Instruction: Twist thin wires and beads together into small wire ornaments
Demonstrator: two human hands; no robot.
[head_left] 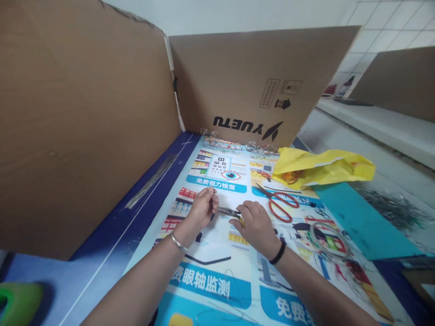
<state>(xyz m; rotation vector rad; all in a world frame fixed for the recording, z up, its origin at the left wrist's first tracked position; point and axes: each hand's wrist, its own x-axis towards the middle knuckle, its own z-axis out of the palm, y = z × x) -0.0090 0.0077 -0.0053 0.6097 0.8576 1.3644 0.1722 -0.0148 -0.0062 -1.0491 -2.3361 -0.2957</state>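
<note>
My right hand (255,222) is wrapped around a pair of needle-nose pliers (229,211), whose jaws point left. Just left of the jaw tips, my left hand (204,207) is closed with its fingers pinched together. Whatever sits in that pinch is too small or hidden to name. Both hands hover over a printed poster (217,240) spread on the table. Scissors with red handles (279,204) lie slightly open beyond my right hand.
Cardboard panels (244,81) wall the back and left. Thin straight wires (151,180) lie on the blue tabletop at left. To the right are a yellow bag (329,166), a wire coil (316,237) and tangled wire scraps (390,206). A green object (27,301) occupies the lower left corner.
</note>
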